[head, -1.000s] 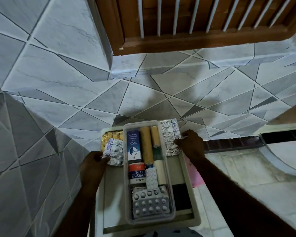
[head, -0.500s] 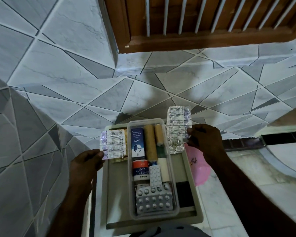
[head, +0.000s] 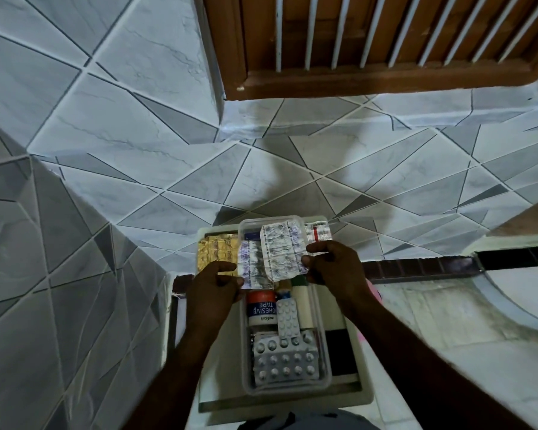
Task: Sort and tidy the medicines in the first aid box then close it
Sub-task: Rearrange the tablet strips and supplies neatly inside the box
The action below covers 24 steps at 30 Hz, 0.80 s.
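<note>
An open first aid box (head: 365, 395) lies on the floor with a clear plastic tray (head: 325, 361) across its middle. My left hand (head: 213, 288) pinches a silver blister strip with purple print (head: 251, 265). My right hand (head: 333, 268) grips a stack of white blister strips (head: 281, 249). Both packs are held together above the tray's far end, overlapping. In the tray lie an adhesive tape roll (head: 261, 308), a small white tablet strip (head: 288, 318) and a grey blister pack (head: 284, 361). Gold foil strips (head: 216, 246) rest in the box's left side, and a red-and-white strip (head: 319, 231) lies at the right.
Grey and white tiled floor (head: 292, 169) surrounds the box, with a tiled wall (head: 59, 274) close on the left. A wooden door (head: 370, 41) stands beyond. A dark tiled step edge (head: 423, 265) and something pink (head: 375, 293) lie to the right.
Both hands have moved inward from the box's sides, bringing the two blister packs together over the far end of the tray, covering the box and rolls there.
</note>
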Each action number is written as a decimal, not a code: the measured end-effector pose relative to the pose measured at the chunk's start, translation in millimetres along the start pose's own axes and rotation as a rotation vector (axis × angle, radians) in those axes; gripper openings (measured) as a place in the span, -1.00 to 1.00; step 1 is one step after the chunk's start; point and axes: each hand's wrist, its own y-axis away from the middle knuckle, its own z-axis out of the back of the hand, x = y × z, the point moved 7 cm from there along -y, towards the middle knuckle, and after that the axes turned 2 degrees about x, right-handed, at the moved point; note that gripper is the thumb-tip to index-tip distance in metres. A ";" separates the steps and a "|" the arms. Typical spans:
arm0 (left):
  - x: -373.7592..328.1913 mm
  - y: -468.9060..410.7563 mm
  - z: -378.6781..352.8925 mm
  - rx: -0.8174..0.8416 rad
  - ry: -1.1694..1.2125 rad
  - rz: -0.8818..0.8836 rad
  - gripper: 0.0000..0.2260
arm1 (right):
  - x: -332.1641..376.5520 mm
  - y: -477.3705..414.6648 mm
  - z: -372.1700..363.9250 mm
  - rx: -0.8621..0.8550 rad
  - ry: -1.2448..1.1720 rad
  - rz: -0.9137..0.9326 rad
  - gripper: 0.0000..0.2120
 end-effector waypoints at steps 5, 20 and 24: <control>-8.8 -2.8 -3.7 -0.076 -0.123 -0.099 -0.84 | -0.2 -4.1 -2.2 -0.016 0.016 0.004 -0.83; -18.1 -0.3 -31.3 -0.028 -0.779 -0.284 -0.66 | 0.2 10.0 -35.4 -0.016 1.184 0.521 -0.65; -16.8 -9.6 -34.3 0.020 -0.822 -0.256 -0.62 | -8.5 -3.5 -37.9 0.022 1.314 0.452 -0.55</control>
